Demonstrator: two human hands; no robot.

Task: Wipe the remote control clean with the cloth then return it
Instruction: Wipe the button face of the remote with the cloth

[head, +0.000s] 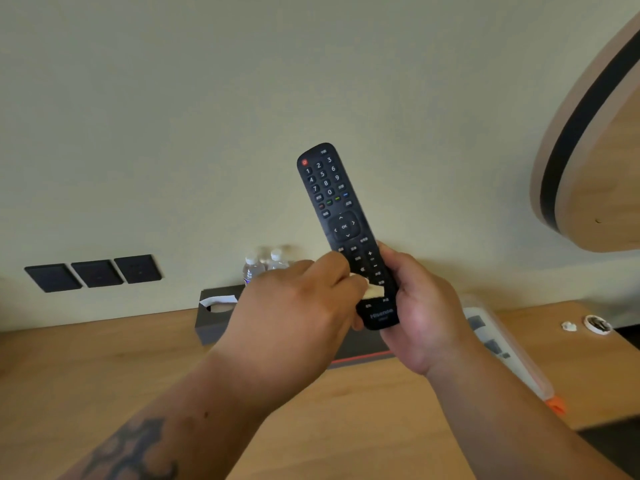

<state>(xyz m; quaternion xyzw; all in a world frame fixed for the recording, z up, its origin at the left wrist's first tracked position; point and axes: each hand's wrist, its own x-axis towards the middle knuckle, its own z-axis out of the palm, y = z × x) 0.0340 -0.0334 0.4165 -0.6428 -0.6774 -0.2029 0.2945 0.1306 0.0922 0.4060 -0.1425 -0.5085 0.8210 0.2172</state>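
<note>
Left fingers (pixel 337 271): curled tight, pinching a small white cloth (pixel 372 291) against the lower face of the remote (pixel 341 225). Only a small fold of the cloth shows past the knuckles; the rest is hidden under the left hand (pixel 294 306).

Right fingers (pixel 398 261): wrapped around the remote's lower end from behind, thumb side along its right edge. The right hand (pixel 420 313) holds it raised above the counter (pixel 346 427), buttons facing the camera.

Remote: black, tilted with the top toward 11 o'clock. Red power button at top left, number keys below it, OK ring at mid-body. Brand lettering at the bottom end, just below the cloth.

Left forearm shows a dark tattoo (pixel 135 448) at the 7 o'clock corner of the view.

Counter: wood grain. At 9 o'clock from the hands, a dark tissue box (pixel 214 320) with a white tissue showing in its slot. Behind it, two clear bottles (pixel 265 265) with white caps, against the wall. At 3 o'clock from the hands, a clear case with an orange end (pixel 512 355), contents too blurred to tell. Further at 3 o'clock, a small round white item (pixel 597 324) and a white scrap (pixel 568 326).

Wall: pale, three dark square plates (pixel 95 273) at 9 o'clock. A round wood-edged panel (pixel 595 140) at 2 o'clock.
</note>
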